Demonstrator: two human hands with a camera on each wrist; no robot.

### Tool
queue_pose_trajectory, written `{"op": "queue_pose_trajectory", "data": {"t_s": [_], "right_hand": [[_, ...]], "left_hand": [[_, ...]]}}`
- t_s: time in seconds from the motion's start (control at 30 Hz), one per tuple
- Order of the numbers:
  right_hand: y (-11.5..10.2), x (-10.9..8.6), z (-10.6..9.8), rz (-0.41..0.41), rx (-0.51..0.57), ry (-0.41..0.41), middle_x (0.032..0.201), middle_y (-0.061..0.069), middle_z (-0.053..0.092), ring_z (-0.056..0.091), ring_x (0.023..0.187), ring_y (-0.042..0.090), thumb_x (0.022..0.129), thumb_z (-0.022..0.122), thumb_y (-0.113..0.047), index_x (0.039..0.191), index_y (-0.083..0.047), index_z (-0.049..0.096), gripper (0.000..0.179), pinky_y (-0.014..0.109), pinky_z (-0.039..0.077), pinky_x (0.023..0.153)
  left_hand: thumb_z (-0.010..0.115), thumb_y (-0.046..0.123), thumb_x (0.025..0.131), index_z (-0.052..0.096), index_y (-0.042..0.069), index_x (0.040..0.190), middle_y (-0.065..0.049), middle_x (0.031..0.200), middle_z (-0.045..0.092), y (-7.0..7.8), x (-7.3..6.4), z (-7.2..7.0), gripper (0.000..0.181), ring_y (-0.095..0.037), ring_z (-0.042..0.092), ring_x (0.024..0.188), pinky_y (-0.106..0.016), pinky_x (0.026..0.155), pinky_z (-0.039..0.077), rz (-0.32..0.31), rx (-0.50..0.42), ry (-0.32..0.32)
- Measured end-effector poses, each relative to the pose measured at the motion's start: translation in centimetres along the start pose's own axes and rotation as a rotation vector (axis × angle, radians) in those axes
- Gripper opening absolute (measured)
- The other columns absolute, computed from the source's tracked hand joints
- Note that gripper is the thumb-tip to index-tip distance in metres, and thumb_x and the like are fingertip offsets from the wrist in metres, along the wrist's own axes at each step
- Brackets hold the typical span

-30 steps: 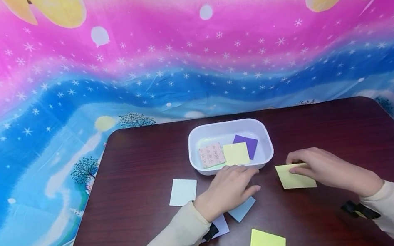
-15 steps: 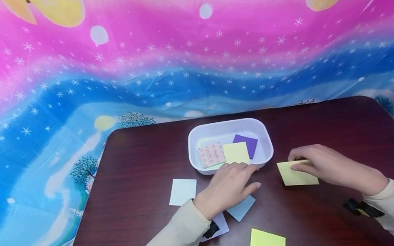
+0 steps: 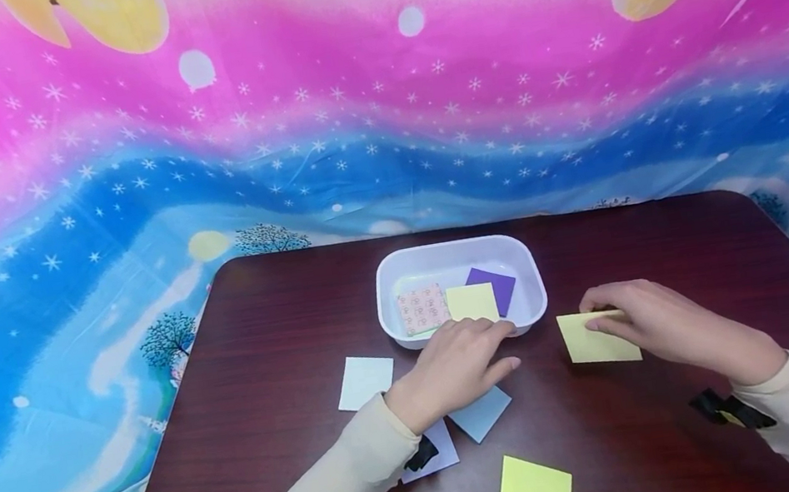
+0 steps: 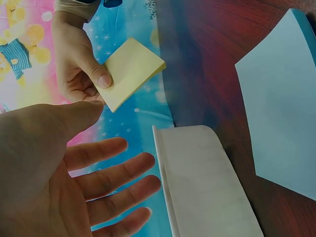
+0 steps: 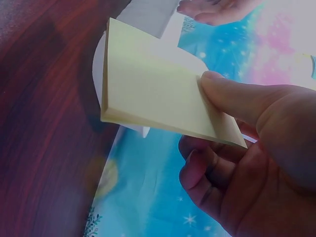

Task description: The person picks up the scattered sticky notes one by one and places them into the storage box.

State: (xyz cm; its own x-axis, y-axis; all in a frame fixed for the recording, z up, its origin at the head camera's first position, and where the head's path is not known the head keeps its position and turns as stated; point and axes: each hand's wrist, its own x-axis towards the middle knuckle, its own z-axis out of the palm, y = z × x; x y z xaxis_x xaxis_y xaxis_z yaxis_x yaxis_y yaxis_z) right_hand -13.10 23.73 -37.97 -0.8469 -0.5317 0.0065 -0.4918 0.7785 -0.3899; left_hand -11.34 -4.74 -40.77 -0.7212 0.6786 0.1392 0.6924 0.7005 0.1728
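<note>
My right hand (image 3: 651, 323) pinches a pale yellow sticky-note pad (image 3: 599, 339) by its upper edge, thumb on the near face, to the right of the white plastic tub (image 3: 453, 245). The right wrist view shows the pad (image 5: 153, 89) tilted, with the thumb across one face and fingers curled behind it. At the tub's front rim hovers my left hand (image 3: 449, 373), holding nothing. In the left wrist view its fingers (image 4: 118, 190) are spread and relaxed beside the tub wall. Inside the tub lie a pink patterned pad (image 3: 423, 307), a yellow pad (image 3: 471, 302) and a purple pad (image 3: 494, 286).
Sticky-note pads lie on the dark wooden table (image 3: 283, 312): white (image 3: 365, 380) at left, blue (image 3: 481, 416) and lavender (image 3: 441, 454) partly under the left arm, bright yellow (image 3: 533, 491) nearest. A patterned cloth (image 3: 376, 114) hangs behind the table.
My right hand has risen in the head view and drifted slightly right, carrying the yellow sticky-note pad. The left hand has shifted only slightly up, and the pads on the table stay put.
</note>
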Motion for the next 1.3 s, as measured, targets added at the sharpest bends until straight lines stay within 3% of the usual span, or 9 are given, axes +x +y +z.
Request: {"op": "queue_pose_trajectory", "data": {"t_s": [0.4, 0.83, 1.3], "right_hand": [[-0.4, 0.3, -0.4, -0.016, -0.012, 0.023, 0.079, -0.014, 0.058, 0.047, 0.070, 0.000, 0.091, 0.075, -0.019, 0.093, -0.023, 0.069, 0.008, 0.024, 0.041, 0.063], [-0.2, 0.4, -0.7, -0.001, -0.021, 0.031, 0.085, -0.014, 0.065, 0.052, 0.074, 0.002, 0.090, 0.076, -0.020, 0.096, -0.022, 0.072, 0.008, 0.027, 0.048, 0.066], [-0.4, 0.9, -0.9, -0.015, -0.006, 0.044, 0.086, -0.013, 0.065, 0.053, 0.075, 0.003, 0.091, 0.075, -0.018, 0.098, -0.021, 0.072, 0.008, 0.026, 0.047, 0.066]], "left_hand": [[0.062, 0.042, 0.100, 0.061, 0.017, 0.136, 0.003, 0.121, 0.072, -0.3, -0.1, -0.6, 0.044, -0.012, 0.069, 0.104, -0.027, 0.091, 0.054, -0.022, -0.028, -0.004], [0.061, 0.041, 0.100, 0.060, 0.017, 0.139, 0.001, 0.126, 0.071, -0.6, 0.0, -1.0, 0.046, -0.013, 0.068, 0.110, -0.030, 0.097, 0.054, -0.060, -0.044, -0.006], [0.063, 0.041, 0.099, 0.061, 0.018, 0.137, 0.002, 0.126, 0.071, -1.5, -0.1, -1.2, 0.044, -0.013, 0.068, 0.112, -0.032, 0.097, 0.054, -0.095, -0.060, 0.017]]}}
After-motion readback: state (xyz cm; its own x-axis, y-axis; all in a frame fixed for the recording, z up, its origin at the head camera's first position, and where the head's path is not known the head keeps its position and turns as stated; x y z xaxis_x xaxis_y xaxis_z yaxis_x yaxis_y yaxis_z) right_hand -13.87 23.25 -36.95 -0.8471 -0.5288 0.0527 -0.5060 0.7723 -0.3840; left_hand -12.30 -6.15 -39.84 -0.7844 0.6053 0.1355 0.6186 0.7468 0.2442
